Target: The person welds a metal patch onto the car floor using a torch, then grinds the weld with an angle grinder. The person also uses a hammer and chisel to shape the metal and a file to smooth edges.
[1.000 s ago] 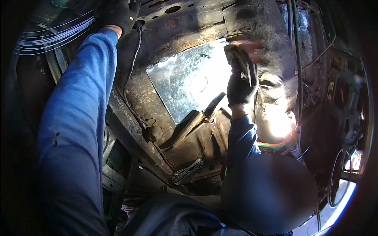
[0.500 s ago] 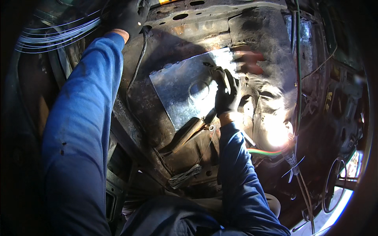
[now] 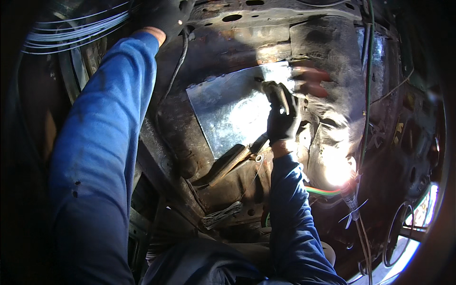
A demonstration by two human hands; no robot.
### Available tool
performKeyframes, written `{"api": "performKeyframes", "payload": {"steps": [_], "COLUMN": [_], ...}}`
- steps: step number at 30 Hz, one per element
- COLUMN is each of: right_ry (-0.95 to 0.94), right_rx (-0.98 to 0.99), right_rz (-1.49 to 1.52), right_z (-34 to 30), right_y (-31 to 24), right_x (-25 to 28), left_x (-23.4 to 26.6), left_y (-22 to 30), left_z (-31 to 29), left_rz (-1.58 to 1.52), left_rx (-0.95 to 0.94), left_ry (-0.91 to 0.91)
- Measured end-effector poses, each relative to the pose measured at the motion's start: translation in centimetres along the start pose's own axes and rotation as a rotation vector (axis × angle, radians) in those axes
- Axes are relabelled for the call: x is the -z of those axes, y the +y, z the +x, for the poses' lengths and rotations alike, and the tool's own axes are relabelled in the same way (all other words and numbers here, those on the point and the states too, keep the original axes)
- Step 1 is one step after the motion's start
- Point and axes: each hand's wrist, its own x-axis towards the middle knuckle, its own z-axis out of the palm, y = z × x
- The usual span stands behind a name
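Note:
My right hand (image 3: 283, 111), in a black glove, is at the right edge of a shiny flat metal sheet (image 3: 209, 109). Its fingers are curled round a slim, pale piece that I cannot make out. Reddish finger shapes (image 3: 313, 81) blur just past the sheet's upper right corner; whose they are is unclear. Below the sheet lies a tool with a wooden handle (image 3: 229, 165), next to a wire with a small looped end (image 3: 259, 158). My left hand (image 3: 166, 21), also dark-gloved, reaches to the top left, its fingers lost in shadow.
A glaring lamp (image 3: 339, 172) stands at right, near red and green cables (image 3: 325, 192). A coil of thin wire (image 3: 222, 215) lies nearer me. Pale strands (image 3: 78, 34) span the upper left. The worn metal floor (image 3: 247, 40) has holes, ridges and hanging cords.
The whole view has shifted, so most things sit a little further right. Bright glare now covers the circle outlined on the sheet. My right hand stays at the sheet's edge.

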Motion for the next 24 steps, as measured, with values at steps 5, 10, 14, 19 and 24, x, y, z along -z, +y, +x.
{"api": "performKeyframes", "payload": {"steps": [5,10,14,19,24], "right_ry": [0.130,-0.105,-0.108,-0.117,-0.126], "right_rx": [0.222,-0.041,0.150,0.112,-0.001], "right_rz": [-0.029,-0.165,-0.120,-0.229,-0.196], "right_z": [3.3,4.8,5.3,5.0,6.2], "right_y": [-3.1,-2.7,-0.2,-1.3,-4.2], "right_x": [0.2,-2.1,-3.3,-3.5,-2.4], "left_x": [1.0,0.7,0.3,0.1,0.7], "left_y": [0.0,0.3,-0.1,-0.3,-0.9], "left_z": [0.2,0.1,0.2,-0.1,-0.3], "left_rz": [0.053,0.054,0.007,-0.008,0.063], "left_rx": [-0.035,-0.051,-0.015,-0.006,-0.046], "left_ry": [-0.002,0.002,-0.020,-0.018,0.005]}}
